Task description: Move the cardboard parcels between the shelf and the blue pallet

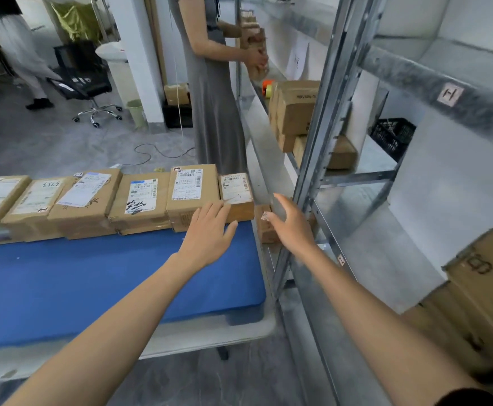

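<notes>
From my end I judge the job roughly midway. A row of brown cardboard parcels (139,200) with white shipping labels lines the far edge of the flat blue pallet (93,282). I count six (the leftmost is cut by the frame), and the near stretch of the pallet shows bare blue. My left hand (210,232) is open with its fingers straight, and the fingertips touch the front edge of the small brown end parcel (236,191) at the right of that row. My right hand (289,222) is open too, fingers spread and gripping nothing, hovering just beside an upright of the grey metal shelf (327,136). A small taped carton (264,230) sits just behind it, low by the shelf, and I cannot tell whether they touch. The shelf holds more: stacked brown boxes (295,112) on a middle level, a black slatted plastic crate (393,136) further back whose contents I cannot see, and large printed cartons (485,291) in the near bay. I cannot say which way the parcels are bound, but there are parcels to shift on both sides.
</notes>
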